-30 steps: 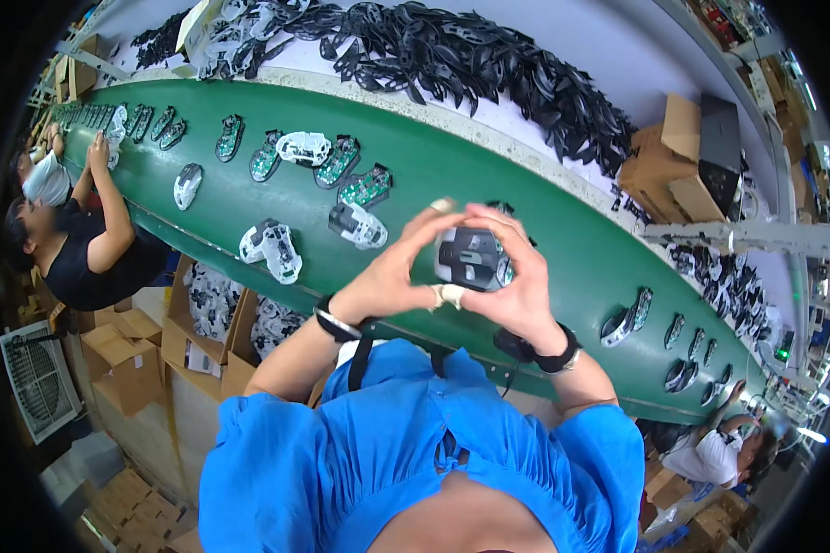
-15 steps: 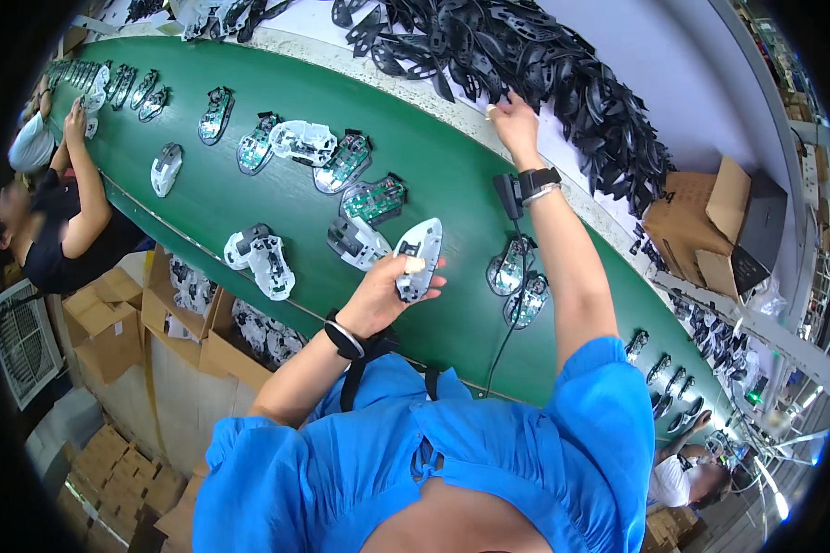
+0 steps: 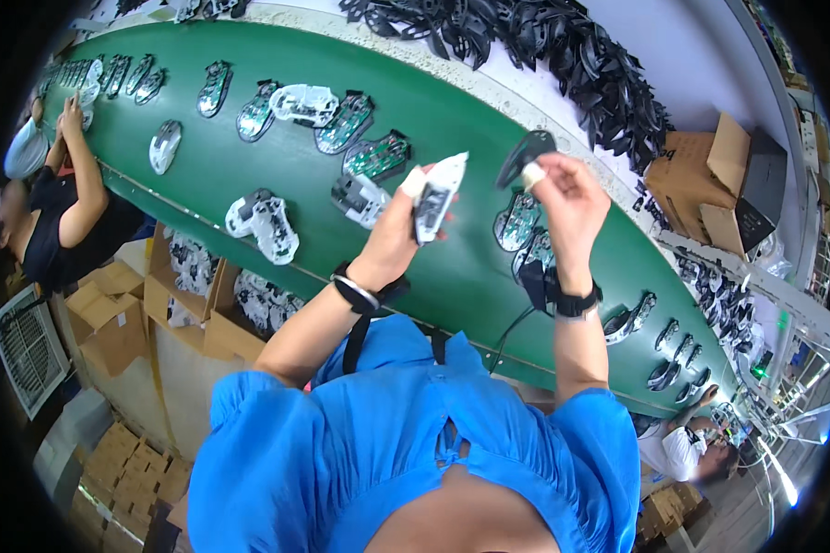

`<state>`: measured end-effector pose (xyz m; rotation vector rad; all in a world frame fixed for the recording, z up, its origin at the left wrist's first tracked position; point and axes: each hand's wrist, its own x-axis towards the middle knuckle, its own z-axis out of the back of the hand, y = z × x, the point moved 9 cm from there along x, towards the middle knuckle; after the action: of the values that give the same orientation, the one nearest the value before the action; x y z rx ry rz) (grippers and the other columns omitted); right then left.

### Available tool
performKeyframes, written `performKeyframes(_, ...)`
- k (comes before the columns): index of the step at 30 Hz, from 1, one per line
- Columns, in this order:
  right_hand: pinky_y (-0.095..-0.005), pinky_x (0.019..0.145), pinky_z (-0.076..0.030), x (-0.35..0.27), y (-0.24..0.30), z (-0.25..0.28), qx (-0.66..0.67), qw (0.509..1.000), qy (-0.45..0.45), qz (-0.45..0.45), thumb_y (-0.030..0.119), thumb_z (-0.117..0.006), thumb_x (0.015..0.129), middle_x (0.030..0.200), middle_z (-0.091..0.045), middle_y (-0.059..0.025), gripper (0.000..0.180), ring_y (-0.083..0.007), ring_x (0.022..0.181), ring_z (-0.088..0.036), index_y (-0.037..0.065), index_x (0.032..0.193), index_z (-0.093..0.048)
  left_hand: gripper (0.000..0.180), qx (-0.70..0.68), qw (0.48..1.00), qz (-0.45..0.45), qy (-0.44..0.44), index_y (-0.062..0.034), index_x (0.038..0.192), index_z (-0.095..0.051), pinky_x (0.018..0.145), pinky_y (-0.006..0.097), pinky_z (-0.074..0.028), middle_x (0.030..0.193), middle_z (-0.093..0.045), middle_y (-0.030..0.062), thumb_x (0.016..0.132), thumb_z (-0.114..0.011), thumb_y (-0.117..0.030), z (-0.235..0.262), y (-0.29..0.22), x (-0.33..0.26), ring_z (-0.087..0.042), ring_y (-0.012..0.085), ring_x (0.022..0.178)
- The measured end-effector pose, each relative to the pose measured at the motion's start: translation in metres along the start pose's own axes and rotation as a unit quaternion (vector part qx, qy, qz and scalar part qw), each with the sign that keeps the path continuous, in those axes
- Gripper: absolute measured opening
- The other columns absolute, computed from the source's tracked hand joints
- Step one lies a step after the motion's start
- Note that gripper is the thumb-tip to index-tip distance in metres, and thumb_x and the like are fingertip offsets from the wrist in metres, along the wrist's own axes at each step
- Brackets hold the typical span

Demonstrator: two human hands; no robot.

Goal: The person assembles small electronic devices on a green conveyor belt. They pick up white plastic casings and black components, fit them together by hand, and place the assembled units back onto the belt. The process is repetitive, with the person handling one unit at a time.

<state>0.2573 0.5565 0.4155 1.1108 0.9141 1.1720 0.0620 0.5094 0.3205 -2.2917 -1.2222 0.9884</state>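
Clamping white shell (image 3: 442, 194), left grip (image 3: 393, 232) points it lengthwise forward-right; right grip (image 3: 570, 195) pinches cover (image 3: 523, 155).

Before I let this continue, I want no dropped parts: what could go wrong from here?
The right hand holds a thin black piece between thumb and fingers; it might slip and land on the nearby circuit board. The left hand, holding a white shell, is close to a grey-and-white shell on the green surface and could nudge it.
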Motion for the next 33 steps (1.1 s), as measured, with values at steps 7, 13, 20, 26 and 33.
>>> performKeyframes(7,-0.0256,0.061,-0.051,-0.069,0.068,-0.047,-0.107,0.972,0.137,0.159,-0.002,-0.072,0.071,0.075,-0.065,-0.0068,0.022,-0.0135,0.067,-0.064,0.002,0.093,-0.068,0.071,0.082,0.991,-0.104,0.025,0.002,0.136,-0.038,0.098,0.03,-0.041,0.127,-0.052,0.0093,0.098,-0.03,-0.057,-0.044,-0.021,-0.022,-0.052,0.0158,0.114)
performKeyframes(13,-0.0261,0.06,-0.052,-0.085,0.072,-0.051,-0.126,0.97,0.12,0.168,-0.001,-0.071,0.073,0.074,-0.064,-0.0065,0.019,-0.0139,0.065,-0.063,0.002,0.091,-0.068,0.069,0.154,0.973,-0.17,0.018,0.0008,0.138,-0.035,0.101,0.031,-0.037,0.128,-0.05,0.0097,0.099,-0.026,-0.055,-0.044,-0.03,-0.044,-0.049,0.0162,0.116)
performKeyframes(20,-0.0259,0.061,-0.053,-0.103,0.056,-0.058,-0.125,0.98,0.135,0.078,0.002,-0.072,0.075,0.076,-0.064,-0.0086,0.038,-0.0135,0.069,-0.065,0.003,0.102,-0.045,0.054,0.209,0.963,-0.162,-0.047,0.0032,0.129,-0.046,0.087,0.027,-0.047,0.113,-0.06,0.0096,0.084,-0.068,-0.017,-0.028,-0.023,-0.052,-0.057,0.0139,0.102)
performKeyframes(26,-0.0327,0.079,-0.054,-0.083,0.043,-0.042,0.046,0.982,0.175,-0.054,0.009,-0.078,0.071,0.1,-0.067,-0.0112,0.064,-0.0185,0.095,-0.064,0.007,0.126,-0.045,0.065,0.179,0.97,-0.153,0.058,0.0002,0.134,-0.043,0.097,0.029,-0.043,0.123,-0.055,0.0092,0.078,-0.074,-0.012,-0.043,-0.03,-0.061,-0.053,0.0152,0.111)
performKeyframes(33,-0.0325,0.089,-0.051,-0.077,0.025,-0.058,0.172,0.929,0.295,-0.143,0.001,-0.07,0.078,0.122,-0.06,-0.0141,0.053,-0.02,0.109,-0.059,-0.002,0.128,-0.054,0.064,0.219,0.962,-0.152,0.059,0.0014,0.131,-0.048,0.094,0.029,-0.046,0.119,-0.058,0.0097,0.075,-0.076,-0.01,-0.047,-0.037,-0.069,-0.057,0.0152,0.107)
